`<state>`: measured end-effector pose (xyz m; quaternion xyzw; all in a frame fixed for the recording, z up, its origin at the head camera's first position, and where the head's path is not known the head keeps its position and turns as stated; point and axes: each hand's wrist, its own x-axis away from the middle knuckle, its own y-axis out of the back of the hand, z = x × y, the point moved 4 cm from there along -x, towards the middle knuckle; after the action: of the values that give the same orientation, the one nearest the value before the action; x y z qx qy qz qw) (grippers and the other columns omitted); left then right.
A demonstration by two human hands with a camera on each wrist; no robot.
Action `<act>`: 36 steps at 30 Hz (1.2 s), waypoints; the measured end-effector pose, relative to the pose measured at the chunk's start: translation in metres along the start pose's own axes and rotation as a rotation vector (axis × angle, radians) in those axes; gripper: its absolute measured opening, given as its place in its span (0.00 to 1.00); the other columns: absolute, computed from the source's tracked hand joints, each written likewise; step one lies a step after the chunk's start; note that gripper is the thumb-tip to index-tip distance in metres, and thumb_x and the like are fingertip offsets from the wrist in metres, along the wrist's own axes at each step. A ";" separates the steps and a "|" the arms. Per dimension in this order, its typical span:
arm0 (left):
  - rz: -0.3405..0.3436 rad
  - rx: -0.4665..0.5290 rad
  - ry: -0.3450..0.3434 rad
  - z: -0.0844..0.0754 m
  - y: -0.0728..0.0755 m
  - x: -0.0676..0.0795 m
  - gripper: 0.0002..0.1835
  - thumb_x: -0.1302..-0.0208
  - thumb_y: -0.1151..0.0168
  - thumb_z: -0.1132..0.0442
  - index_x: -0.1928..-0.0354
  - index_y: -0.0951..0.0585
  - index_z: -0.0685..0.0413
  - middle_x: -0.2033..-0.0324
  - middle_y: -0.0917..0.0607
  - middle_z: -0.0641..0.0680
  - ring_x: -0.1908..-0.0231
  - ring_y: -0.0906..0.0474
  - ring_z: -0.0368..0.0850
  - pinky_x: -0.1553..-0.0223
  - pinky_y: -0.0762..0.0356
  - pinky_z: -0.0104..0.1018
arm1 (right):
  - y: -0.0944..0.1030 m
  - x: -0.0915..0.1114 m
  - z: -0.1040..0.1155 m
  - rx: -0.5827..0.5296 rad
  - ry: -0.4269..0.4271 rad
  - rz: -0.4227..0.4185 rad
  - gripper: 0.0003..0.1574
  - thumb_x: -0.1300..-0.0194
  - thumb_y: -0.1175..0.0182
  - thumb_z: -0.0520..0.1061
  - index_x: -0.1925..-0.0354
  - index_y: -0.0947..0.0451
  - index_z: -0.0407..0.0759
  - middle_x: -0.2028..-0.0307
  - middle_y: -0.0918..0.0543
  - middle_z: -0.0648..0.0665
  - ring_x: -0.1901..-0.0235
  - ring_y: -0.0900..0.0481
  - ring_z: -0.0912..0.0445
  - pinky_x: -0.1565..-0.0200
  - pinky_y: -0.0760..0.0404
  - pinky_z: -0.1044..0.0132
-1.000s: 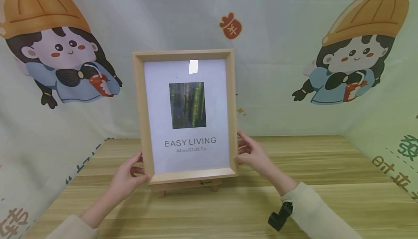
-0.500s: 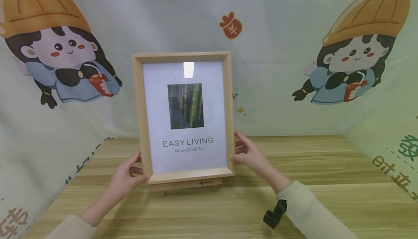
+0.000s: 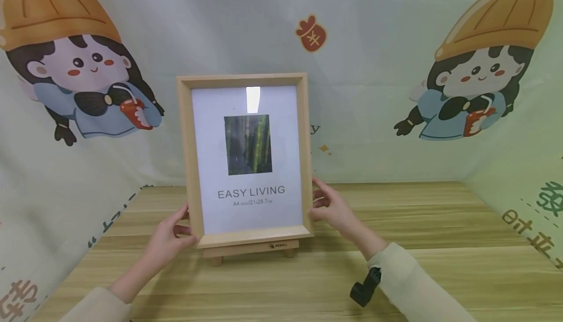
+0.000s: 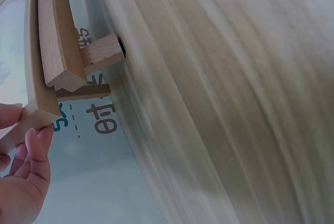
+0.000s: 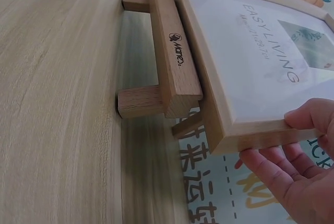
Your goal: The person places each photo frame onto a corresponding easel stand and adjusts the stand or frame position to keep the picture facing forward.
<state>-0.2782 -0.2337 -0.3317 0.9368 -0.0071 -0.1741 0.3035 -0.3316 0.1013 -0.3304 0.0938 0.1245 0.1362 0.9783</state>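
A light wooden picture frame (image 3: pixel 191 165) with a white sheet, a bamboo photo and the words EASY LIVING stands upright, leaning back slightly. Its lower edge sits on the ledge of a small wooden easel (image 3: pixel 250 249), whose short legs stand on the table. My left hand (image 3: pixel 169 234) grips the frame's lower left side between thumb and fingers. On the other side, my right hand (image 3: pixel 336 210) holds the lower right edge, thumb in front and fingers behind. The right wrist view shows the easel ledge (image 5: pixel 175 51) against the frame's bottom, with a printed logo on it.
The wood-grain table (image 3: pixel 396 273) spreads in front and to both sides. A pale cloth backdrop (image 3: pixel 369 68) with cartoon figures rises close behind the frame and along both sides. A black device (image 3: pixel 366 287) hangs at the right cuff.
The frame has shifted left and slightly back on the easel, its top edge lower in view. My right hand has moved left with it; my left hand has barely moved.
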 end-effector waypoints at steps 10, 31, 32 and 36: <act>0.010 -0.020 0.035 0.005 -0.002 0.000 0.42 0.55 0.38 0.81 0.36 0.47 0.77 0.52 0.29 0.74 0.65 0.22 0.54 0.69 0.22 0.26 | -0.002 -0.002 -0.003 0.007 -0.022 0.010 0.51 0.53 0.43 0.29 0.31 0.50 0.39 0.54 0.30 0.34 0.61 0.28 0.53 0.63 0.19 0.64; 0.025 0.000 0.040 0.010 0.000 -0.001 0.41 0.53 0.40 0.81 0.36 0.47 0.78 0.51 0.30 0.74 0.63 0.23 0.56 0.67 0.20 0.28 | -0.006 -0.006 -0.004 -0.019 -0.039 0.028 0.51 0.51 0.44 0.28 0.30 0.52 0.39 0.55 0.30 0.35 0.61 0.28 0.54 0.63 0.18 0.63; 0.026 -0.003 0.042 0.011 0.000 -0.001 0.41 0.53 0.40 0.81 0.36 0.48 0.78 0.51 0.30 0.74 0.63 0.23 0.56 0.67 0.20 0.28 | -0.007 -0.006 -0.005 -0.023 -0.039 0.030 0.51 0.50 0.44 0.28 0.30 0.52 0.39 0.55 0.30 0.35 0.61 0.28 0.54 0.63 0.18 0.63; 0.033 -0.009 0.048 0.011 0.000 -0.002 0.41 0.53 0.40 0.81 0.36 0.48 0.78 0.51 0.30 0.74 0.63 0.23 0.57 0.67 0.20 0.29 | -0.006 -0.007 -0.006 -0.041 -0.043 0.032 0.51 0.50 0.44 0.28 0.30 0.52 0.40 0.56 0.30 0.36 0.62 0.27 0.55 0.64 0.18 0.63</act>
<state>-0.2838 -0.2401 -0.3393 0.9391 -0.0145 -0.1467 0.3105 -0.3379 0.0942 -0.3360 0.0786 0.0992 0.1526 0.9802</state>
